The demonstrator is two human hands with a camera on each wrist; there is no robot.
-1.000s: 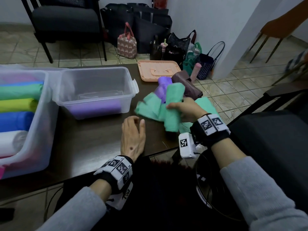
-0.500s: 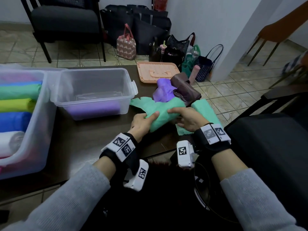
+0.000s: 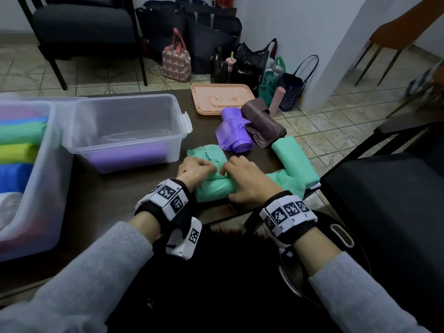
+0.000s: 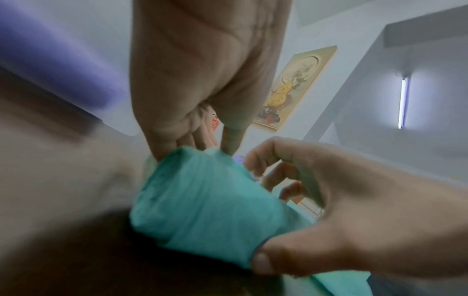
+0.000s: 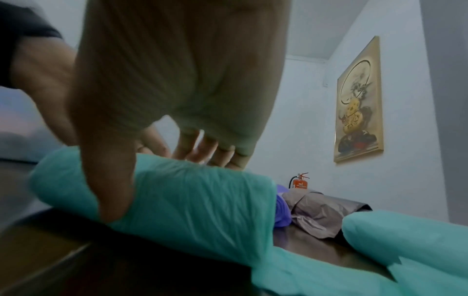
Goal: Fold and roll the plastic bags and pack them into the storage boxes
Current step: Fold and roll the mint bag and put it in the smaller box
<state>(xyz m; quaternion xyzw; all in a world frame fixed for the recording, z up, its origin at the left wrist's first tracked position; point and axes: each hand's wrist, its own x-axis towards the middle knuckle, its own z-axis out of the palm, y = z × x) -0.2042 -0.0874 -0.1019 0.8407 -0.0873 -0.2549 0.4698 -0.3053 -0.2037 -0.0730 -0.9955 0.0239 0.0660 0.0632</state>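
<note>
Pressure should stay even while your left hand (image 3: 195, 169) and right hand (image 3: 247, 180), fingers curled on the green bag (image 3: 213, 187), roll it tight toward the far worktop (image 3: 115, 200) edge.

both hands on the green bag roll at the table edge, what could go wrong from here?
1. The green bag roll lies at the table's near edge; a slip of the left hand or right hand could drop it.
2. The unrolled tail looks creased, so the roll may come out loose or crooked.
3. The other green roll sits by the right edge, and an arm could nudge it off.
</note>
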